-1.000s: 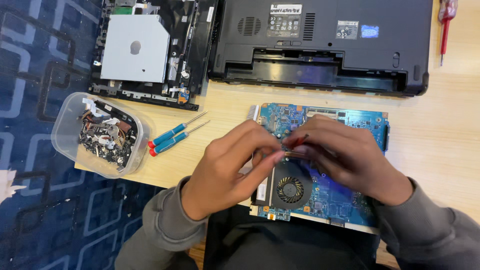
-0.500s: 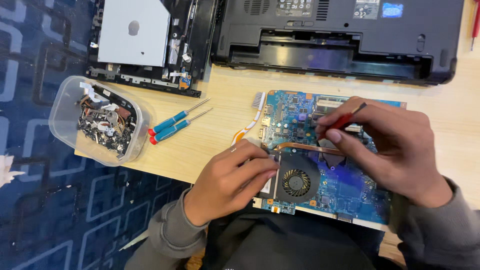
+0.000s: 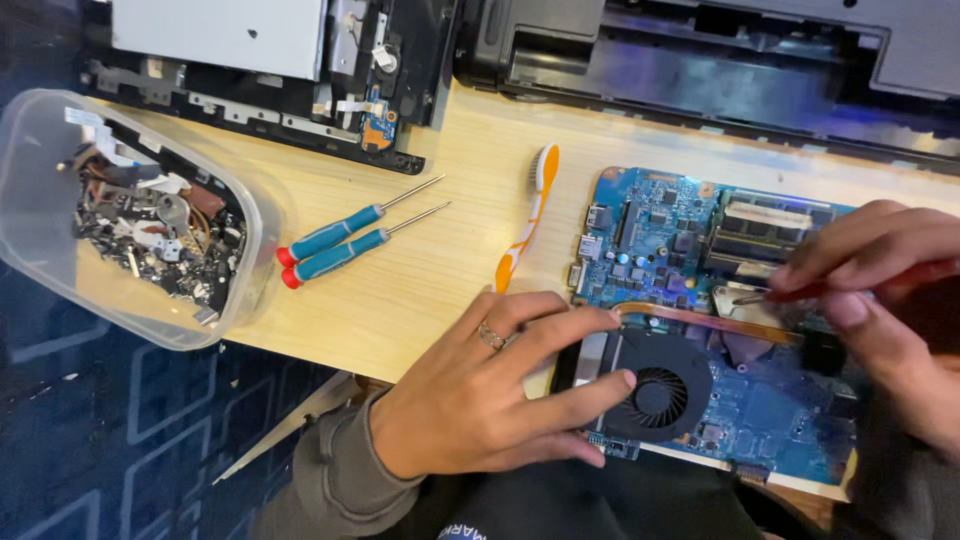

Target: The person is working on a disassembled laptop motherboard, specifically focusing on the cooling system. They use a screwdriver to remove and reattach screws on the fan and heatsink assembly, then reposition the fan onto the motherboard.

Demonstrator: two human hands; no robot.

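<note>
1. Closest in, the left hand (image 3: 480, 400) lies flat, fingers spread loosely over the black fan (image 3: 655, 392) and the near edge of the blue circuit board (image 3: 700, 250), holding nothing.
2. The right hand (image 3: 880, 300) pinches one red-handled screwdriver (image 3: 850, 290), tip down by the copper pipe (image 3: 700, 320).
3. Left of that: one orange toothbrush (image 3: 528, 215), two blue screwdrivers (image 3: 345, 240), and one clear tub of scrap parts (image 3: 130, 220).
4. Furthest back, two opened laptop shells (image 3: 700, 50) sit along the desk (image 3: 400, 290) edge.

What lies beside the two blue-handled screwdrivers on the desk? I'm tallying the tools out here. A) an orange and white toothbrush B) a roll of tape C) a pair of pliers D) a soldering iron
A: an orange and white toothbrush lies just right of the screwdrivers, by the circuit board.
</note>
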